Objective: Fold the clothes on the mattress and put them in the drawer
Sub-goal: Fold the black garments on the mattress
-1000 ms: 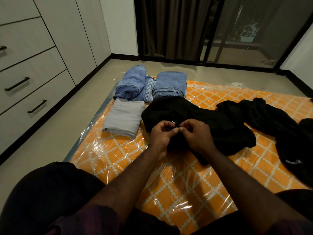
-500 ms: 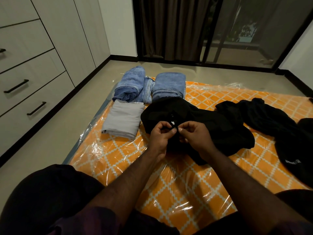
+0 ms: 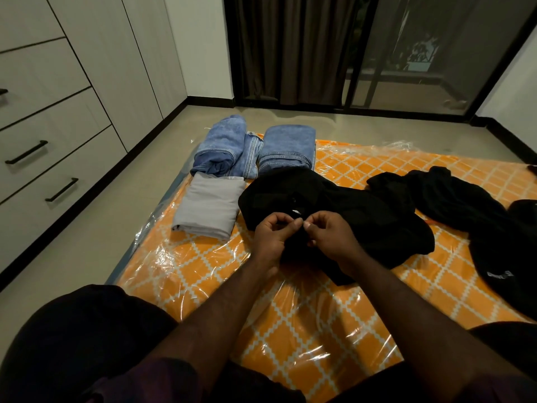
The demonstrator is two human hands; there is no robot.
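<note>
Pinching the black garment (image 3: 363, 216) between them, left hand (image 3: 271, 232) and right hand (image 3: 329, 235) worked; folded jeans (image 3: 286, 148) and grey cloth (image 3: 207, 205) waited at eleven o'clock, another black heap (image 3: 465, 205) unfolded at two, drawers (image 3: 52, 158) unopened.

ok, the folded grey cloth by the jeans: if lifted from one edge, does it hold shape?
Probably not: the grey cloth looks thin and soft, so its layers would likely droop and unfold. It probably feels light. On the mattress's plastic wrap it may slide easily when pushed.

An orange lattice-patterned mattress (image 3: 305, 324), wrapped in clear plastic, lies on the floor. At its far left corner sit folded jeans (image 3: 286, 148) and a folded grey garment (image 3: 207, 205). Crumpled black clothes (image 3: 363, 216) spread across its middle and right.
</note>
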